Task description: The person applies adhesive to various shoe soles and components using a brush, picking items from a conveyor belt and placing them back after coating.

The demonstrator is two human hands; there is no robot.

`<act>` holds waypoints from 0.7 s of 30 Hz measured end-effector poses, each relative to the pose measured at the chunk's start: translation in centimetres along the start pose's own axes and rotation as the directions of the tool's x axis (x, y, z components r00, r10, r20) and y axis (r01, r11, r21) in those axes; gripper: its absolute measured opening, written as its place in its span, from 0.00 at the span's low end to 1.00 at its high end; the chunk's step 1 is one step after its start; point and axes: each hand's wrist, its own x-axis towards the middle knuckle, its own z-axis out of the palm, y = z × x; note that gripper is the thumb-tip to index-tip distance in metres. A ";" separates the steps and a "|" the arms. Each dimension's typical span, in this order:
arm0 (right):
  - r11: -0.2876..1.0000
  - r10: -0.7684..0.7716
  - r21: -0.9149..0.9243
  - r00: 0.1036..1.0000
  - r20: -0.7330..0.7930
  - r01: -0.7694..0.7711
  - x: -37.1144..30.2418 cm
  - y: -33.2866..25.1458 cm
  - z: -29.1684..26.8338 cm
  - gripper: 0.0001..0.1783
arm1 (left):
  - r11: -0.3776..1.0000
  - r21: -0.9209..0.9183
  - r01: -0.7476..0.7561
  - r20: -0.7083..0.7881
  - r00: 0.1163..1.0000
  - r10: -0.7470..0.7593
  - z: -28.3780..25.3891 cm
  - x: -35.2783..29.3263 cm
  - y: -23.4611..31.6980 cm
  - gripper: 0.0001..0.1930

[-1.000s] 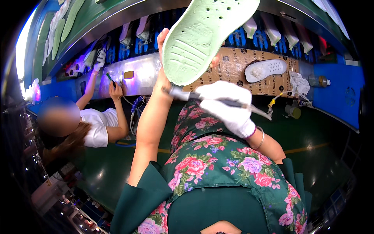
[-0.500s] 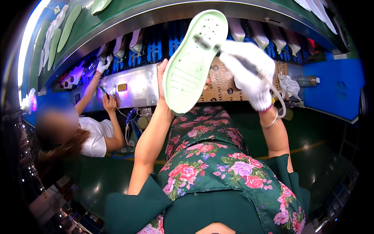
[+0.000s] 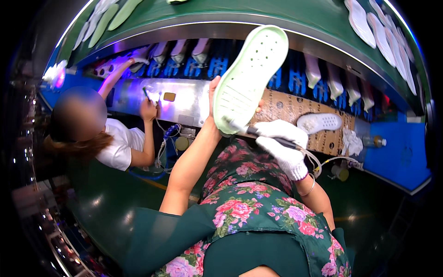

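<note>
Nearest me, at the lower centre of the frame, is a floral apron (image 3: 249, 203) on the person at the bench. Above it, the right hand (image 3: 284, 143), in a white knit glove, pinches the dark handle of a brush (image 3: 252, 131) between thumb and fingers. A pale tube (image 3: 314, 158) trails from that grip toward the right. The left hand (image 3: 213, 99), bare, clasps a pale green sole (image 3: 251, 69) from beneath, fingers curled at both long edges. The sole is held up tilted at the upper centre of the frame, its holed end uppermost. The blurred bristles lie over its lower end; I cannot tell how firmly they bear on it.

Beyond the hands, a printed cardboard sheet (image 3: 281, 106) covers part of the metal bench (image 3: 191, 99). A white sole (image 3: 330, 122) rests on the sheet, with a crumpled white cloth (image 3: 352, 142) and a clear bottle (image 3: 374, 141) near it at the right. At the left of the frame sits a co-worker in a white top (image 3: 122, 143).

Farther back, blue racks (image 3: 297, 81) stand behind the bench. Along the top edge, a green shelf (image 3: 230, 11) carries light-coloured soles (image 3: 360, 23) at the upper right and green soles (image 3: 102, 25) at the upper left.
</note>
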 end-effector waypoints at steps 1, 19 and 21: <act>0.998 0.016 -0.054 0.999 0.027 -0.015 0.3 0.2 0.0 0.09 | 0.999 -0.011 0.039 -0.018 0.999 -0.039 -0.5 -0.4 0.6 0.52; 0.522 0.634 0.791 0.766 -0.109 -0.319 -0.6 7.0 0.4 0.16 | 0.881 0.202 -0.428 0.570 0.783 0.250 5.9 -4.5 21.1 0.58; 0.554 0.631 0.755 0.768 -0.107 -0.350 -0.5 7.5 1.9 0.14 | 0.906 0.050 -0.420 0.506 0.793 0.340 6.2 -1.8 25.0 0.55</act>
